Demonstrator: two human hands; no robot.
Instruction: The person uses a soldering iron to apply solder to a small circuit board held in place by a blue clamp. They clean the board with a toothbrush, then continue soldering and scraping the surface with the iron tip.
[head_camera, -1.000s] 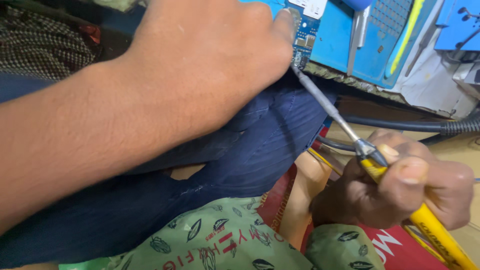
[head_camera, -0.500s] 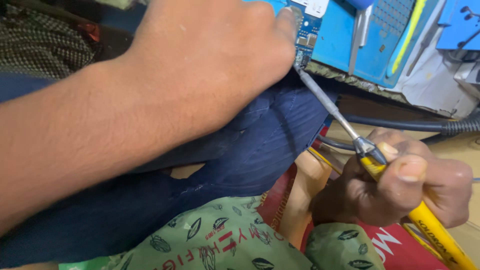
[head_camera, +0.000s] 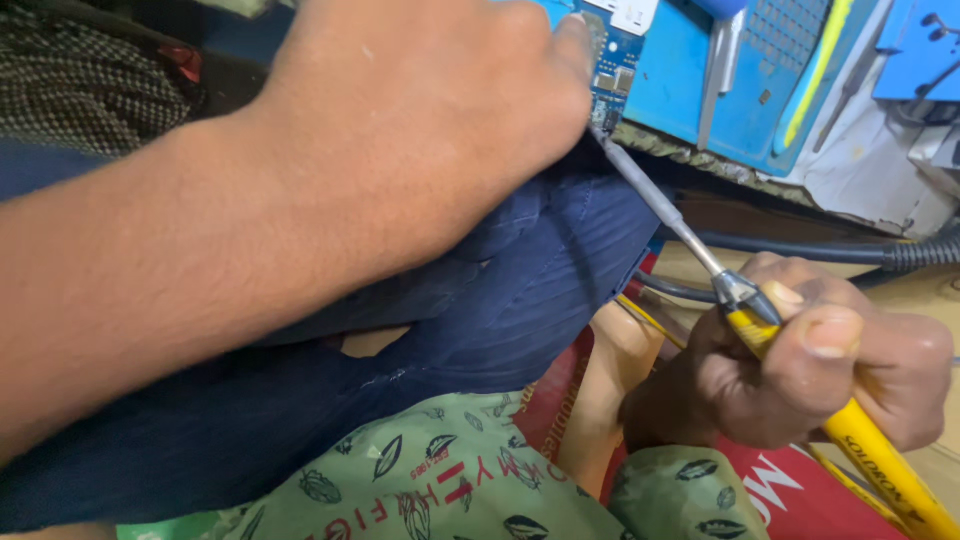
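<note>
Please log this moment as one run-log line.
left hand: holds small blue circuit board | right hand: grips yellow-handled soldering iron | metal tip at board edge

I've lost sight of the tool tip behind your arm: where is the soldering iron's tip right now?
In the head view, upper centre-right: the soldering iron, held in the right hand, has its tip against the small blue circuit board that the left hand holds.

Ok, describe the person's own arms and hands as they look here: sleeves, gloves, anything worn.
Both are bare. The left hand and its forearm show no sleeve, glove, watch or ring; fine hair runs along the forearm. The right hand is also ungloved and ringless, with short, plain nails; its wrist lies out of view, so any sleeve there cannot be told.
</note>
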